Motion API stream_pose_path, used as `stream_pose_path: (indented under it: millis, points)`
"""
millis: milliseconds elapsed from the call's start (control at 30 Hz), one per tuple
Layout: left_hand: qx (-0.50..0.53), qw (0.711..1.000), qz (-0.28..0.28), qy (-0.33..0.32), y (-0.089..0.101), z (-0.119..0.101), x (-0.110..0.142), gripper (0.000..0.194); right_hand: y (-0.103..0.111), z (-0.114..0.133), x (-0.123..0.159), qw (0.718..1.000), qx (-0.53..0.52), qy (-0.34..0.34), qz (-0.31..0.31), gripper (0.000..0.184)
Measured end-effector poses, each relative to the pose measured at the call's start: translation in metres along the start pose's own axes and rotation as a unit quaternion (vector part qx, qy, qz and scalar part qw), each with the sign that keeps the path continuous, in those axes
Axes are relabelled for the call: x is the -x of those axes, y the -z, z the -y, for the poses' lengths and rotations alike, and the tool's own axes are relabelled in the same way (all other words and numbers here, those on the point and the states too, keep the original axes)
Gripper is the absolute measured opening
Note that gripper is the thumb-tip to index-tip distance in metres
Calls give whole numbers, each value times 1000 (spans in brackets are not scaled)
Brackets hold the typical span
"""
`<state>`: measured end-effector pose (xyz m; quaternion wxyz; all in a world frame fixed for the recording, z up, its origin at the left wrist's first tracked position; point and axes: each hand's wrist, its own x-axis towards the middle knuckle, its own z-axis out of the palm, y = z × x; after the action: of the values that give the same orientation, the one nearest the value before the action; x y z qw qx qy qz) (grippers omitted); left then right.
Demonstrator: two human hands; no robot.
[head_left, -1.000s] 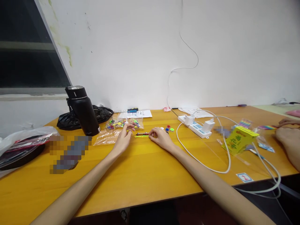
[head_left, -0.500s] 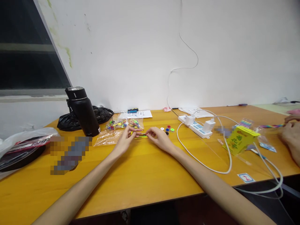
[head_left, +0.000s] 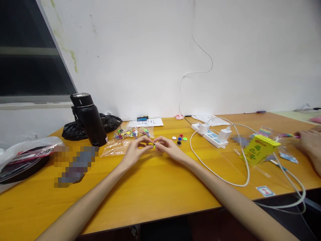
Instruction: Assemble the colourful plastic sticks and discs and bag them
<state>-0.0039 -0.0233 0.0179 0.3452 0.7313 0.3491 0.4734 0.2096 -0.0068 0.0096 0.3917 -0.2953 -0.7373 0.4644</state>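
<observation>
Over the middle of the table, my left hand (head_left: pixel 136 149) and my right hand (head_left: pixel 168 147) meet at the fingertips. Pinched between them is a small yellow-green plastic piece (head_left: pixel 154 146), mostly covered by the fingers, so its exact kind is unclear. Just right of my right hand lie several small spool-like discs: a white disc (head_left: pixel 174 138), a red disc (head_left: pixel 181 135), a green disc (head_left: pixel 185 139), a black disc (head_left: pixel 179 143) and a blue one. Behind my left hand is a clear bag of colourful plastic pieces (head_left: pixel 132 132), with a flat clear bag (head_left: pixel 114 148) in front of it.
A black thermos (head_left: pixel 90 122) stands at left by a black plastic bag (head_left: pixel 72 130). At right are a white power strip (head_left: pixel 213 138) with looping cables and a yellow-green box (head_left: pixel 260 150). A screwdriver (head_left: pixel 142 118) lies at the back. Another person's hand (head_left: pixel 309 144) works far right.
My hands have drawn closer together, and the thin dark rod between them no longer shows. The yellow-green piece is now mostly covered by my fingers. The other person's hand has shifted left.
</observation>
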Motion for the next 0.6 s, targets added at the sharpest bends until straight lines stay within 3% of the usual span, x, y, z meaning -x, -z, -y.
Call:
stream_pose_path:
  millis: [233, 600]
  points:
    - [-56, 996, 14, -62, 0, -5, 3, 14, -4, -2, -1, 998, -41, -25, 42, 40]
    - [-27, 996, 43, -71, -3, -1, 4, 14, 7, -3, 1, 989, -87, -34, 113, 40]
